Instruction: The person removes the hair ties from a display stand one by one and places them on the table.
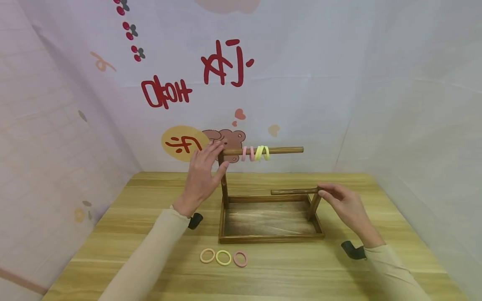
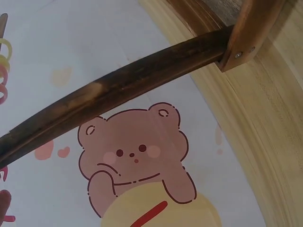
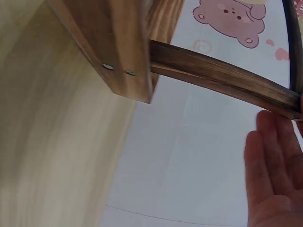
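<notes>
A brown wooden rack (image 1: 271, 239) with a tray base stands on the table. From its tall left post (image 1: 224, 188) an upper bar (image 1: 286, 150) reaches rightward, carrying pink rings (image 1: 243, 154) and yellow rings (image 1: 258, 153). A lower bar (image 1: 290, 192) points left from the shorter right post (image 1: 314, 204). My left hand (image 1: 201, 175) is at the top of the tall post, fingers extended and thumb spread. With thumb and fingers, my right hand (image 1: 346, 209) pinches the top of the short post; its fingers (image 3: 272, 156) show beside the post's end in the right wrist view.
In front of the tray, an orange ring (image 1: 207, 256), a yellow ring (image 1: 224, 258) and a pink ring (image 1: 240, 259) lie in a row on the wood-grain table (image 1: 180, 280). A printed white backdrop (image 1: 301, 100) rises behind the table.
</notes>
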